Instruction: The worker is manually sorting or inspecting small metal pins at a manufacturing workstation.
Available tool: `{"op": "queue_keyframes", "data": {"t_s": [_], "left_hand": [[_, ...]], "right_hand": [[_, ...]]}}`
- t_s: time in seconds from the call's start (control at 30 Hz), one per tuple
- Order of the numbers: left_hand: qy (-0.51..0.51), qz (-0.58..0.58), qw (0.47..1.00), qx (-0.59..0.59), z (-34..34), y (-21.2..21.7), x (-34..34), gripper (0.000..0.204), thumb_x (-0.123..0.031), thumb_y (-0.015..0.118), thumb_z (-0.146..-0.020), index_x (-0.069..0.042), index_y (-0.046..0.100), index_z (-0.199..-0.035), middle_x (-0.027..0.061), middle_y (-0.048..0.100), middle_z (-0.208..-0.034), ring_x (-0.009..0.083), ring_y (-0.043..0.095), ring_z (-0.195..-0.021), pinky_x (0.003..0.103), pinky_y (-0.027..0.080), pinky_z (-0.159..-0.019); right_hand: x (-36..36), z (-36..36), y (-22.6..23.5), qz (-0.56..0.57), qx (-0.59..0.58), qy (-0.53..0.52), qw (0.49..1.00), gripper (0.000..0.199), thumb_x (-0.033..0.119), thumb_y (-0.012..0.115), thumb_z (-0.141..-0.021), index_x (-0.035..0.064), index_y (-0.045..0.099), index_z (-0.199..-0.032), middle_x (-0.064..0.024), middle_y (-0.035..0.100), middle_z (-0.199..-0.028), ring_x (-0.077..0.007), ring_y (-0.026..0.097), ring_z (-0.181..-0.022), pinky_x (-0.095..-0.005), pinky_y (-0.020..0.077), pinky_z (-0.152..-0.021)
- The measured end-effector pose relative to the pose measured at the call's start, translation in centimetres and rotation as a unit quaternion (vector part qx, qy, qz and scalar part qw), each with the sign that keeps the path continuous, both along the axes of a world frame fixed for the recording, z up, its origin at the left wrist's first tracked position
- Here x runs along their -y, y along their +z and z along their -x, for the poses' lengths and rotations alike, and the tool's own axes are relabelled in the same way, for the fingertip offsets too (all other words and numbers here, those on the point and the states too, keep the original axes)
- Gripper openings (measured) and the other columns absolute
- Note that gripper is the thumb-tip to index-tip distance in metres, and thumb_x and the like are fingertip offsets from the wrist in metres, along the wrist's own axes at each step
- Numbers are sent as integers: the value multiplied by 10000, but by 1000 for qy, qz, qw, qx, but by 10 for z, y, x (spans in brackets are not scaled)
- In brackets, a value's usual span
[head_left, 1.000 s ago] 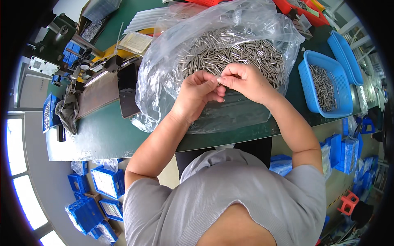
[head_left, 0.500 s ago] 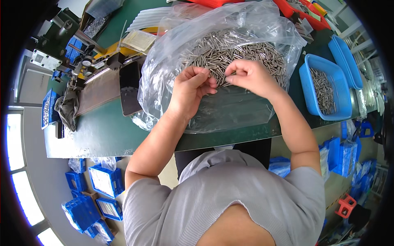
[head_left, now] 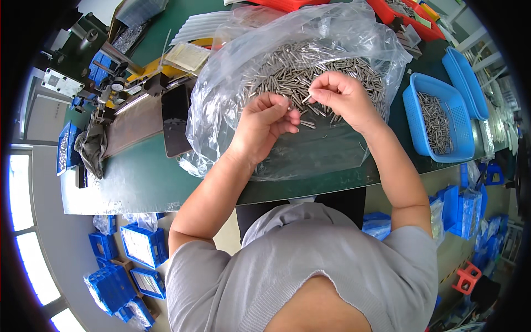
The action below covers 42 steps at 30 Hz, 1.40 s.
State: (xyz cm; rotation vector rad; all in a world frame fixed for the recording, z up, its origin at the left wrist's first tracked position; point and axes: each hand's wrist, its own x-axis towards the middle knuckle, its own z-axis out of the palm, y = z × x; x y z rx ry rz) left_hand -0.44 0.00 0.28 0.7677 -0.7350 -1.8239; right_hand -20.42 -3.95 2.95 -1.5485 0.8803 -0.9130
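Note:
A heap of small grey metal pins (head_left: 287,63) lies on a clear plastic bag (head_left: 215,99) on the green table. Over the heap's near left edge is my left hand (head_left: 268,122), its thumb and index finger pinched together on something too small to name, the other fingers curled. My right hand (head_left: 342,98) is just to the right of it, above the pins, with a single metal pin (head_left: 307,99) between thumb and fingertips, pointing toward the left hand. Two or so loose pins (head_left: 307,124) lie beside the left fingers on the plastic.
On the right stands a blue basket (head_left: 412,119) of similar pins, with another blue basket (head_left: 470,83) behind it. Red trays (head_left: 428,30) are at the back. A dark phone-like slab (head_left: 176,124) lies left of the bag, near a metal fixture with a dial gauge (head_left: 118,84).
My right hand has moved slightly up and away from the left, and a pin now shows in its fingertips. Loose pins have come into view beside the left fingers.

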Motion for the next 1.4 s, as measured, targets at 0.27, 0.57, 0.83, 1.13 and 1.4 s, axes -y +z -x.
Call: {"op": "queue_keyframes", "data": {"t_s": [0.27, 0.57, 0.83, 1.13, 1.4], "left_hand": [[-30, 4, 1000, 2, 5, -2, -2, 106, -100, 487, -917, -4, 531, -902, 133, 610, -813, 197, 605, -720, 292, 518, -639], [-24, 14, 1000, 6, 4, 1, -3, 111, -103, 499, -914, -1, 537, -894, 137, 614, -799, 200, 613, -714, 293, 525, -636], [-17, 18, 1000, 19, 5, -3, -3, 114, -104, 509, -910, 3, 544, -890, 132, 617, -803, 200, 613, -719, 295, 524, -645], [27, -7, 999, 19, 1, -2, 2, 92, -88, 494, -907, -11, 544, -892, 121, 607, -812, 192, 605, -723, 291, 513, -654], [31, -15, 999, 14, -1, -2, 1, 84, -81, 493, -904, -19, 544, -877, 115, 600, -813, 191, 604, -724, 293, 513, -653]], "right_hand": [[-7, -6, 3, -45, 16, 44, 998, 78, 87, 605, -852, 15, 597, -882, -30, 630, -802, -89, 606, -762, -214, 478, -706], [-10, -8, 5, -43, 21, 31, 998, 61, 65, 613, -841, 6, 602, -853, -26, 630, -786, -80, 595, -724, -214, 477, -684], [-10, -16, -8, -50, 36, 61, 996, 76, 89, 640, -821, 19, 618, -802, -14, 615, -728, -52, 553, -655, -195, 437, -569], [17, 21, 1, -287, 219, -27, 932, 121, 167, 504, -875, 54, 544, -859, 22, 501, -683, -44, 414, -522, -159, 292, -395], [-6, 6, 9, 192, -437, 30, 878, 150, 182, 672, -724, 78, 626, -824, -100, 595, -703, -238, 588, -653, -329, 440, -573]]}}
